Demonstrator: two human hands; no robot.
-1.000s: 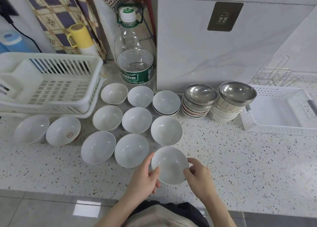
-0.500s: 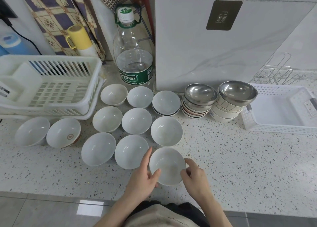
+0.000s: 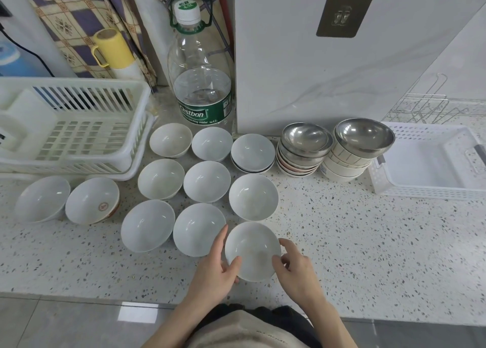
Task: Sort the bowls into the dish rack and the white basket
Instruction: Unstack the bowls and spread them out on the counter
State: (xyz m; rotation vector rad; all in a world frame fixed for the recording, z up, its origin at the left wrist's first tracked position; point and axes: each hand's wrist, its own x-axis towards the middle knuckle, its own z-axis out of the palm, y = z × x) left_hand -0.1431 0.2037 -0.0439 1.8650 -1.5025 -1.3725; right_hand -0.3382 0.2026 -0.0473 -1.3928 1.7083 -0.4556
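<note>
Both hands on one white bowl (image 3: 252, 251) at the near edge of the tabletop (image 3: 368, 255). Left hand (image 3: 215, 267) grips its left rim, thumb over the edge, fingers (image 3: 219, 240) along the outside. Right hand (image 3: 297, 265) pinches the right rim with curled fingers. Bowl sits upright just in front of a cluster of white bowls (image 3: 206, 180). Dish rack (image 3: 71, 126) far left, white basket (image 3: 431, 161) far right, both well apart from it. Steel-topped bowl stacks (image 3: 334, 147) beside the basket. Water bottle (image 3: 201, 79) behind.
</note>
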